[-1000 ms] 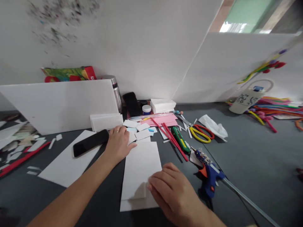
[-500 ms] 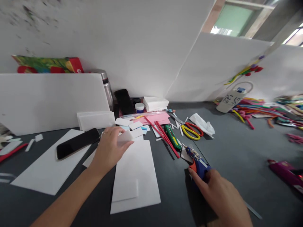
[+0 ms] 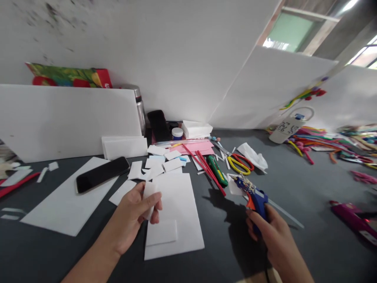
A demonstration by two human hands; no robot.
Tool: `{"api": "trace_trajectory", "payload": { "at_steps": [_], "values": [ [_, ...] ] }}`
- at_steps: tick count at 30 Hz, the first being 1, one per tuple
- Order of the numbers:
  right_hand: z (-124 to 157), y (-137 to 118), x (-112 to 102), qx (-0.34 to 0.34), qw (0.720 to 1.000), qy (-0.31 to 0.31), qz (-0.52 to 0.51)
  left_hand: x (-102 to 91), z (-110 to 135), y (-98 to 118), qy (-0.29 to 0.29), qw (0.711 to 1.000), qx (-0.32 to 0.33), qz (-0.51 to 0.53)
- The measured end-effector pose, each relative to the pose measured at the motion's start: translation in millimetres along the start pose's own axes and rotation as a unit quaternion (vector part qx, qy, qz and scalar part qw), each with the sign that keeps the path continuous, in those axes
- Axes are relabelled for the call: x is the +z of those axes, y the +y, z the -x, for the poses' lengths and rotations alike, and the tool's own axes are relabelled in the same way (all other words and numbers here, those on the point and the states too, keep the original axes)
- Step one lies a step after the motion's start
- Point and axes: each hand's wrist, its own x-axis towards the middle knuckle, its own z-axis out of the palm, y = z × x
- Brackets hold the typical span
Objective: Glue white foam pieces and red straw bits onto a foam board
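Note:
My left hand [image 3: 134, 214] pinches a small white foam piece [image 3: 149, 198] and holds it just above a large white sheet [image 3: 176, 204]. A smaller white rectangle [image 3: 161, 232] lies on that sheet near its front edge. My right hand [image 3: 272, 237] is wrapped round the handle of a blue and orange glue gun [image 3: 253, 197], lifted off the dark table with its nozzle pointing up and left. More small white pieces [image 3: 156, 165] lie scattered behind the sheet.
A black phone [image 3: 101, 179] rests on a white sheet at left. Red sticks [image 3: 206, 167], a green cutter [image 3: 216, 171] and yellow-red scissors [image 3: 240, 163] lie mid-table. A white board [image 3: 67, 122] leans at the back. Pipe cleaners [image 3: 324, 139] and a pink glue gun [image 3: 353, 220] sit at right.
My left hand picked up a small white piece and drew it back over the sheet. My right hand left the sheet, took hold of the glue gun and lifted it.

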Motion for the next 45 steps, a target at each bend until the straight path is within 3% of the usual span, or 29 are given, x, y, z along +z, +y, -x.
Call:
{"api": "trace_trajectory", "payload": {
  "at_steps": [6,11,14,17,19,22,24,26,28,34,38,42,45],
  "values": [
    [13,-11,2,0.1,0.991,-0.044,-0.076,2.0,0,-5,-0.037,0.997,0.007,0.067],
    [19,-31,6,0.034,0.993,-0.047,-0.101,9.3,3,-1,-0.034,0.995,-0.029,0.094],
    [20,-40,4,0.043,0.989,-0.07,-0.125,11.3,6,2,-0.038,0.999,-0.009,0.037],
    [22,-36,1,0.116,0.979,-0.085,-0.148,21.4,9,6,-0.103,0.984,0.056,-0.134],
    [25,-27,1,0.147,0.973,-0.088,-0.157,37.9,10,8,-0.183,0.924,0.167,-0.292],
    [31,-17,5,0.155,0.97,-0.085,-0.165,73.5,8,5,-0.278,0.746,0.363,-0.484],
    [34,-13,8,0.169,0.968,-0.09,-0.163,97.2,4,-2,-0.303,0.637,0.427,-0.566],
    [37,-10,9,0.18,0.966,-0.101,-0.157,115.5,-2,-12,-0.29,0.585,0.448,-0.61],
    [38,-6,7,0.177,0.967,-0.114,-0.144,126.9,-9,-23,-0.271,0.557,0.468,-0.631],
    [40,2,0,0.149,0.972,-0.085,-0.16,134.4,-20,-44,-0.275,0.536,0.47,-0.645],
    [34,-13,0,0.13,0.965,-0.051,-0.221,133.0,-22,-42,-0.286,0.536,0.464,-0.645],
    [19,-39,7,0.112,0.957,-0.039,-0.266,125.1,-19,-34,-0.295,0.553,0.454,-0.634],
    [4,-54,15,0.062,0.969,-0.064,-0.229,108.5,-10,-27,-0.279,0.581,0.434,-0.629]
  ]
}}
